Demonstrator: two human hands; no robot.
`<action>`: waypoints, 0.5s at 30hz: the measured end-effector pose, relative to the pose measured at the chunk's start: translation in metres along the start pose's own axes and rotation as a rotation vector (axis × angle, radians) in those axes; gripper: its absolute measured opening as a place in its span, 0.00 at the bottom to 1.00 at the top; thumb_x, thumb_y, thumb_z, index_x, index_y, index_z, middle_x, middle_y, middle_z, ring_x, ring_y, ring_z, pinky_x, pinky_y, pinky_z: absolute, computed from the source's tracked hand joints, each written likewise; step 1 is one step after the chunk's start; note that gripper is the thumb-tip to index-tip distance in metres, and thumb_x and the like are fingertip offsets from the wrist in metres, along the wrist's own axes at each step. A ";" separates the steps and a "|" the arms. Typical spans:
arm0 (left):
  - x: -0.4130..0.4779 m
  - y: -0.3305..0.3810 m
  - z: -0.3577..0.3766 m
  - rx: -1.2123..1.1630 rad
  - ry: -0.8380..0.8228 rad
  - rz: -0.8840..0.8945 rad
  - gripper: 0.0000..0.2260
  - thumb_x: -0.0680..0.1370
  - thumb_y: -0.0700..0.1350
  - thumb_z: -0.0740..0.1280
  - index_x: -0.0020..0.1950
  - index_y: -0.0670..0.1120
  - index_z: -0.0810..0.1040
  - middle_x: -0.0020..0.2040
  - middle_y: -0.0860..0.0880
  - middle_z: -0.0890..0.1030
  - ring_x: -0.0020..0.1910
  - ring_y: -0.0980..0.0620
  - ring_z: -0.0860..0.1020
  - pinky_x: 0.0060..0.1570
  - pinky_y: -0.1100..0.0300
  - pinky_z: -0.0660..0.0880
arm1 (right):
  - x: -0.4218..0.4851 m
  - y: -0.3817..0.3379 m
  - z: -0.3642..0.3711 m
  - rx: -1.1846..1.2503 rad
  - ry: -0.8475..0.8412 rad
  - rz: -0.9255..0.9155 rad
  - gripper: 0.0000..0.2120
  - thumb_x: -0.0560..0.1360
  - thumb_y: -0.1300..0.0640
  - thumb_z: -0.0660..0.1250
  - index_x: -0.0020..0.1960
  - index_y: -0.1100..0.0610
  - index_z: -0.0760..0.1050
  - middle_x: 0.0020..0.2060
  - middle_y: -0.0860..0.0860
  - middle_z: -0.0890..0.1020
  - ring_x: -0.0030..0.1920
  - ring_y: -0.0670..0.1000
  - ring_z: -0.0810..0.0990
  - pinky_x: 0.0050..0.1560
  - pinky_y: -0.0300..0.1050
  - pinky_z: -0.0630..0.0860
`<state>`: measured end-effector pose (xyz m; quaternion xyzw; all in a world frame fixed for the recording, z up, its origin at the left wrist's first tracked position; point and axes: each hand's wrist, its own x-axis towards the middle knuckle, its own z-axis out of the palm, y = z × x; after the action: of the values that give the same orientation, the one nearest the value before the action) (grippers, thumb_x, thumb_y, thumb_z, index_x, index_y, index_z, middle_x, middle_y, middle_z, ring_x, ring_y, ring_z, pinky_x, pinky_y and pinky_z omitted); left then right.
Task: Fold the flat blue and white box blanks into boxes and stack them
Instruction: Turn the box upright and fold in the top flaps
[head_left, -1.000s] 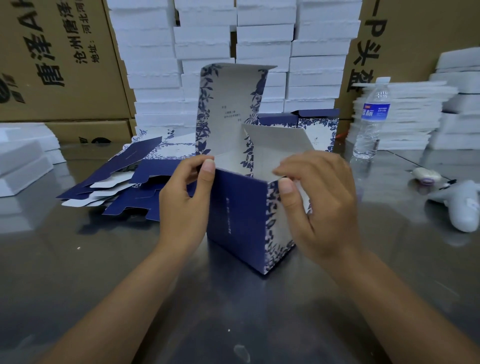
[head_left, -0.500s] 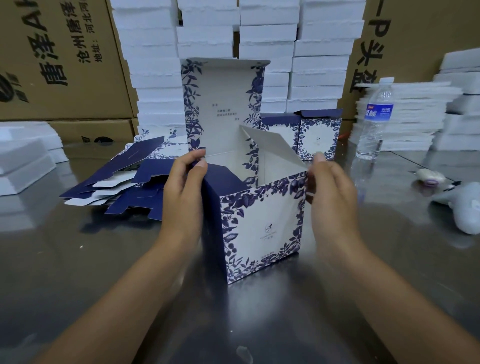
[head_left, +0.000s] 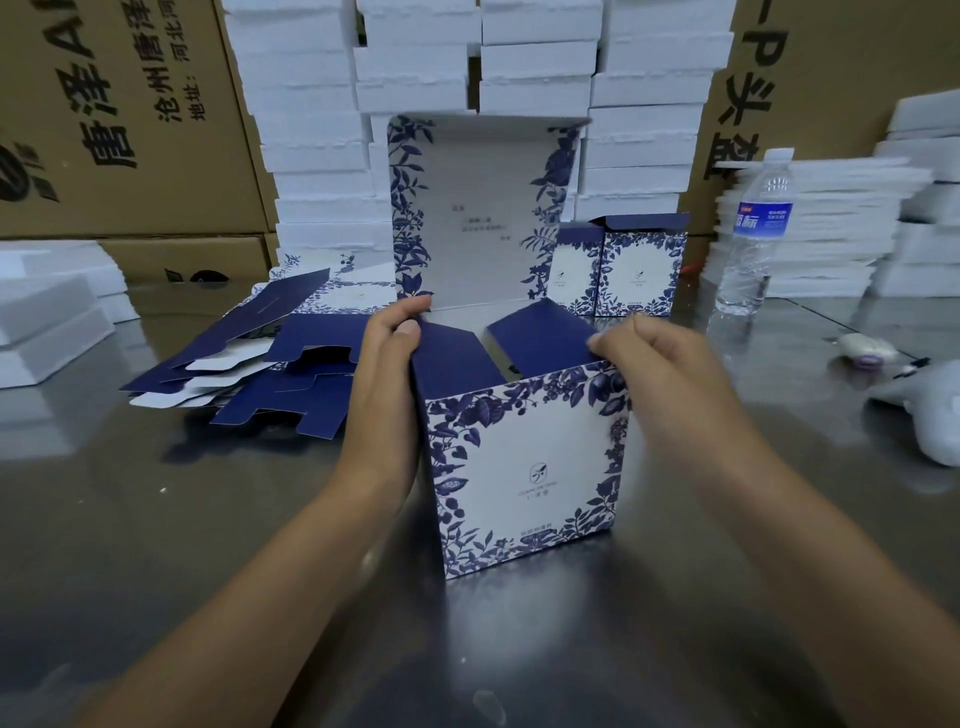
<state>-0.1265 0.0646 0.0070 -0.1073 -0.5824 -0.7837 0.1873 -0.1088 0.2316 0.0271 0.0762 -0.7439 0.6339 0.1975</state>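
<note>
One half-formed box (head_left: 524, 467) at centre of glossy grey table (head_left: 156, 545): squarish, smooth card, white front with blue leaf border, tall lid upright at 12 o'clock. Two navy side flaps folded inward. Left hand (head_left: 387, 384) at 9 o'clock, fingers curled over the left flap's edge; right hand (head_left: 665, 384) at 3 o'clock, pinching the right flap. One loose pile of flat blanks (head_left: 249, 364) at 10 o'clock. Two folded boxes (head_left: 641, 270) side by side at 1 o'clock. One clear plastic bottle (head_left: 753, 234) at 2 o'clock. Stacked white foam slabs (head_left: 311, 130) behind.
</note>
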 end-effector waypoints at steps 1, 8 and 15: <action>0.000 0.000 0.000 0.014 0.003 0.006 0.11 0.81 0.45 0.55 0.52 0.56 0.77 0.50 0.57 0.80 0.48 0.57 0.79 0.51 0.58 0.76 | 0.000 -0.001 -0.001 -0.034 0.010 -0.004 0.14 0.73 0.57 0.63 0.31 0.59 0.69 0.22 0.45 0.76 0.29 0.48 0.73 0.35 0.43 0.68; 0.001 -0.001 0.000 -0.066 -0.025 -0.040 0.11 0.80 0.44 0.56 0.52 0.54 0.78 0.48 0.55 0.82 0.46 0.54 0.80 0.47 0.57 0.77 | -0.004 -0.012 -0.011 -0.433 0.011 -0.190 0.19 0.76 0.60 0.59 0.28 0.56 0.59 0.19 0.44 0.67 0.25 0.44 0.63 0.26 0.41 0.57; 0.003 0.000 -0.003 -0.037 -0.086 -0.027 0.11 0.80 0.43 0.55 0.52 0.52 0.77 0.43 0.59 0.82 0.42 0.59 0.80 0.41 0.63 0.77 | -0.006 -0.023 -0.015 -0.183 -0.090 0.057 0.13 0.74 0.61 0.60 0.30 0.57 0.70 0.25 0.50 0.70 0.23 0.45 0.70 0.29 0.39 0.67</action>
<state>-0.1286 0.0611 0.0074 -0.1364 -0.5766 -0.7916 0.1494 -0.0918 0.2415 0.0472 0.0649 -0.8087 0.5645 0.1520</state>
